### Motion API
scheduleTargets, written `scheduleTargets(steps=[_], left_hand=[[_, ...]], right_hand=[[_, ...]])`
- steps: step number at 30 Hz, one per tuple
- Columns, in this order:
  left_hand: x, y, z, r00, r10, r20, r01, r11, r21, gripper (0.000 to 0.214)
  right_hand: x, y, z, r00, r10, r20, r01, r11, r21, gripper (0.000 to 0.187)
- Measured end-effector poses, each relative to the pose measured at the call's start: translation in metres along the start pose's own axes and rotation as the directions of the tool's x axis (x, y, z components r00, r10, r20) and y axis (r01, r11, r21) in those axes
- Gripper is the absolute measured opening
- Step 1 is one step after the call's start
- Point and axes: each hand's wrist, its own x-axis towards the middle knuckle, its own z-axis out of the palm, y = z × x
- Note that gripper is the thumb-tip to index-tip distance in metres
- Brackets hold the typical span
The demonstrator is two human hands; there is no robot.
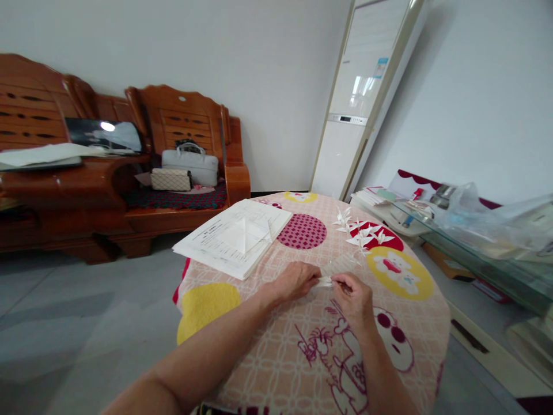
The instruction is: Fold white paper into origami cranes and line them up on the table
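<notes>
Between my two hands is a small folded piece of white paper (325, 281), just above the patterned tablecloth (276, 357). My left hand (299, 278) has its fingers closed on the paper's left end. Thumb and fingertips of my right hand (355, 297) pinch its right end. Much of the paper is hidden by the fingers. Right behind my hands lies something clear and shiny, like a plastic ruler or sleeve (341, 264). Several folded white paper cranes (363, 233) stand together farther back on the right.
A stack of printed sheets (216, 245) lies at the table's left, a creased white paper (244, 235) on top. To the right stands a glass-topped cabinet (484, 253) with plastic bags (462, 213). Wooden chairs (181, 121) with bags and a tall air conditioner (356, 98) are behind.
</notes>
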Motion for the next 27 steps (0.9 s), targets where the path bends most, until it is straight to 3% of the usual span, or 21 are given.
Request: scheduleTargets(steps=[10, 17, 27], left_hand=[[-0.0018, 0.0014, 0.0014, 0.999, 0.037, -0.007, -0.036, 0.998, 0.053, 0.020], [-0.0022, 0.0024, -0.0006, 0.999, 0.043, 0.001, -0.043, 0.997, 0.063, 0.018], [-0.0021, 0.0052, -0.0003, 0.999, 0.035, 0.003, -0.035, 0.996, 0.083, 0.018]], right_hand=[[0.0017, -0.0002, 0.0003, 0.999, 0.013, 0.047, -0.014, 1.000, 0.019, 0.008], [-0.0003, 0.0032, 0.0026, 0.991, 0.129, 0.047, -0.130, 0.991, 0.025, 0.015], [-0.0005, 0.0004, 0.0014, 0.972, 0.173, 0.161, -0.174, 0.985, -0.006, 0.013]])
